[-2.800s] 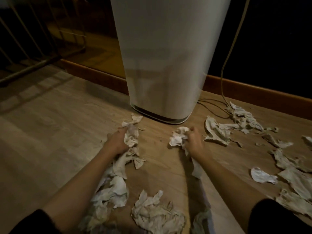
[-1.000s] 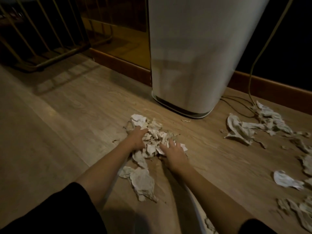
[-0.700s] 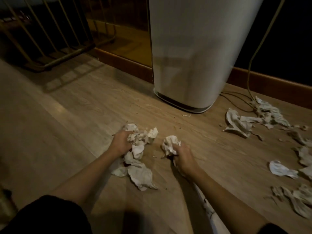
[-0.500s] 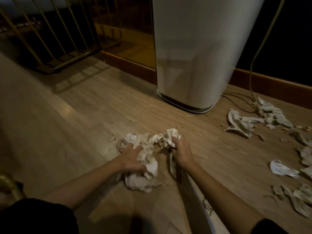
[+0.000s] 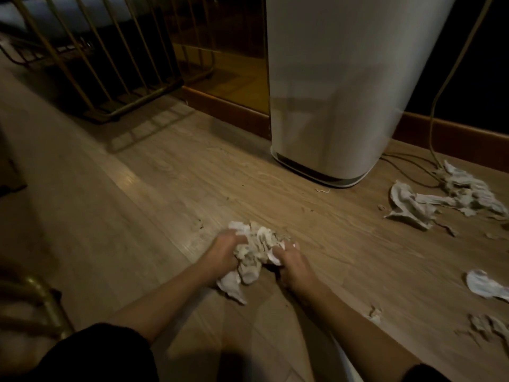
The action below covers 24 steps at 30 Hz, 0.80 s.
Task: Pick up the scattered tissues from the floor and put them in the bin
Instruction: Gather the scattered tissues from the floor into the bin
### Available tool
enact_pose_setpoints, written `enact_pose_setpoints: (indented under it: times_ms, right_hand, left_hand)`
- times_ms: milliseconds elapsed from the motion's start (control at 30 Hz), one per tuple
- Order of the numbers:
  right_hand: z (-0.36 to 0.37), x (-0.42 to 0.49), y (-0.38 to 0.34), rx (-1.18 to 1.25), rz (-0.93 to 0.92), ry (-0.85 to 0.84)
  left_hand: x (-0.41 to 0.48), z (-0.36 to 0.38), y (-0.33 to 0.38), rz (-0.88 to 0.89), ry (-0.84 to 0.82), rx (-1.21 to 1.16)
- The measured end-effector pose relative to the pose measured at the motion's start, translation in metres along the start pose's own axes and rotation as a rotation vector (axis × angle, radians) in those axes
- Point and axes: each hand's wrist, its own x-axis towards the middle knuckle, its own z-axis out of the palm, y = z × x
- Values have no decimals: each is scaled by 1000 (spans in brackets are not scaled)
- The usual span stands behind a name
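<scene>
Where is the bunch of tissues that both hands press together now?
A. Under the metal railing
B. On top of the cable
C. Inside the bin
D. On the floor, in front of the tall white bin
D: the left hand and right hand squeeze the bunch of tissues low over the wooden floor, on the near side of the white bin.

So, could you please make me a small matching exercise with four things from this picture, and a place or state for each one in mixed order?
Things:
1. bundle of tissues
2. white bin
3. cable
4. metal rack

Places or states:
a. far left, standing on the floor
b. squeezed between both hands
c. upright against the skirting
d. hanging down to the right of the bin

Pairs: 1-b, 2-c, 3-d, 4-a
</scene>
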Motion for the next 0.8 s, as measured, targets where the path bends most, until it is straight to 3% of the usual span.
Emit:
enact_pose_setpoints:
  times_ms: [167, 333, 533, 600, 733, 800]
  right_hand:
    - [-43, 36, 32, 22, 103, 121]
    - [-84, 95, 64, -101, 175, 142]
    - [-90, 135, 102, -248, 286, 21]
    - [-82, 132, 98, -257, 285, 71]
    - [-56, 105, 72, -162, 264, 271]
    - [-55, 102, 64, -122, 275, 234]
  left_hand:
    - [45, -46, -53, -263, 216, -63]
    - [58, -37, -76, -476, -59, 109]
    - [73, 3, -80, -472, -69, 261]
    - [74, 10, -69, -460, -17, 274]
    - [72, 17, -55, -411, 96, 108]
    - [70, 17, -52, -388, 145, -4]
